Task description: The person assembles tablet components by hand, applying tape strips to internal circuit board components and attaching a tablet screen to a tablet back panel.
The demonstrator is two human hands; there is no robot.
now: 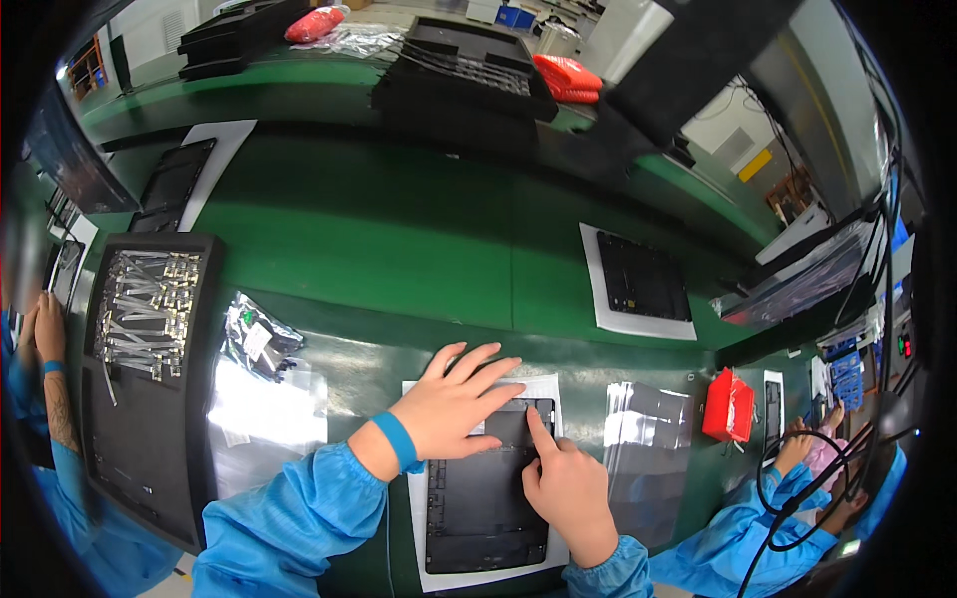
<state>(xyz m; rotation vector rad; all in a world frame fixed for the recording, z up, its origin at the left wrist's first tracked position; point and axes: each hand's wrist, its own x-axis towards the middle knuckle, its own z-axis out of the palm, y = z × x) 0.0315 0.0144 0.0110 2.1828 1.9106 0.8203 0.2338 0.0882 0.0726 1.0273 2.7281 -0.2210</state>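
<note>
In front of me a flat black tablet-like housing lies on a white sheet. My left hand, with a blue band at the wrist, spreads its fingers across the housing's upper left part and the sheet's far edge. My right hand presses or points with a stretched index finger near the housing's upper right corner. Its other fingers curl inward, and nothing shows in them. Small parts under the fingertips are hidden.
To the left stand a black tray of flat cables with metal ends and a silvery bag. Clear plastic sheets and a red box are at right. Another black housing lies farther back. Co-workers sit on both sides.
</note>
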